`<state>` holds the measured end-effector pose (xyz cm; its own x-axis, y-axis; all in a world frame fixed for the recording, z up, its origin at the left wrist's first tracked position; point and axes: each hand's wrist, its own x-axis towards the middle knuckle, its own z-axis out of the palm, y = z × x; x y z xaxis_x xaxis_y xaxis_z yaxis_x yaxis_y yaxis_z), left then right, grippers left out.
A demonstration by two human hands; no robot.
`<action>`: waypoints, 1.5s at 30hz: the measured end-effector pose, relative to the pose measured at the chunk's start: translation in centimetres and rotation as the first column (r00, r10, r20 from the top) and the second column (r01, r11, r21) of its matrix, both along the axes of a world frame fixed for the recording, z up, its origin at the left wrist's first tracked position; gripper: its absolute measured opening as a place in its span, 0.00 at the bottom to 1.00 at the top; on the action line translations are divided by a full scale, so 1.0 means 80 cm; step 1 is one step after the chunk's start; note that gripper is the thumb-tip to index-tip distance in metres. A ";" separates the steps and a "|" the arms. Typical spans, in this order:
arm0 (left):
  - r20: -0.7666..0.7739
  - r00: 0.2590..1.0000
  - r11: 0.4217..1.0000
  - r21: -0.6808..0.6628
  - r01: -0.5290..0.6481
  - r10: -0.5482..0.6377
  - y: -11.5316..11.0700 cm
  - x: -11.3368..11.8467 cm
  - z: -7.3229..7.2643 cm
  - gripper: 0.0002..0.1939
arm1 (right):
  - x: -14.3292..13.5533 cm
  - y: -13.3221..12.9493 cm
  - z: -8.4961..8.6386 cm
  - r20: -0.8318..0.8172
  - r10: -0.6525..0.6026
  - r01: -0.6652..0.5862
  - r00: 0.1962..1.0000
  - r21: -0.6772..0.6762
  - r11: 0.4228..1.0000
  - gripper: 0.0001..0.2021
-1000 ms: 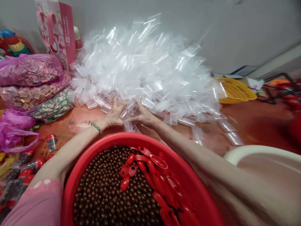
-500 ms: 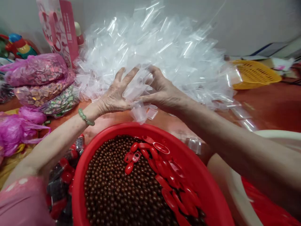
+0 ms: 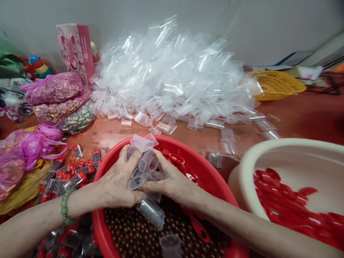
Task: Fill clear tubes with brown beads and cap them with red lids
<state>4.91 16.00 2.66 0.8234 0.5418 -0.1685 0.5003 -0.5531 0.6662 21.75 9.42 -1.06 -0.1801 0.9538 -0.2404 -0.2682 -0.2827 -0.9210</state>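
Several clear plastic tubes (image 3: 145,165) are held between my two hands above a red basin (image 3: 215,175). My left hand (image 3: 118,179), with a green bead bracelet at the wrist, wraps the bunch from the left. From the right, my right hand (image 3: 172,179) grips the same tubes. One tube (image 3: 152,213) hangs below the fingers, and another (image 3: 171,245) is lower, over the brown balls (image 3: 129,229) that fill the basin. Red plastic pieces (image 3: 197,227) lie along the basin's right side, partly hidden by my right hand and forearm.
A large heap of clear tubes (image 3: 172,75) stands behind the basin. Filled red-capped tubes (image 3: 77,179) lie at left, near pink bags (image 3: 56,89). At right are a cream tub (image 3: 268,143) with red pieces (image 3: 290,200) and a yellow basket (image 3: 279,84).
Both hands have moved from the heap's front edge toward me, over the basin, carrying the bunch of tubes. The view has shifted, showing more of the cream tub.
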 end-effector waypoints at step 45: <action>-0.392 0.912 0.947 0.228 0.225 -0.122 -0.052 -0.002 -0.034 0.24 | 0.019 -0.113 0.013 0.969 -0.166 -0.614 0.184 0.246 0.750 0.13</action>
<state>4.77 11.85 -0.05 0.8149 0.4624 -0.3495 0.5605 -0.7824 0.2716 23.29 0.40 -0.03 -0.4339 0.8995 0.0511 0.8312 0.4216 -0.3624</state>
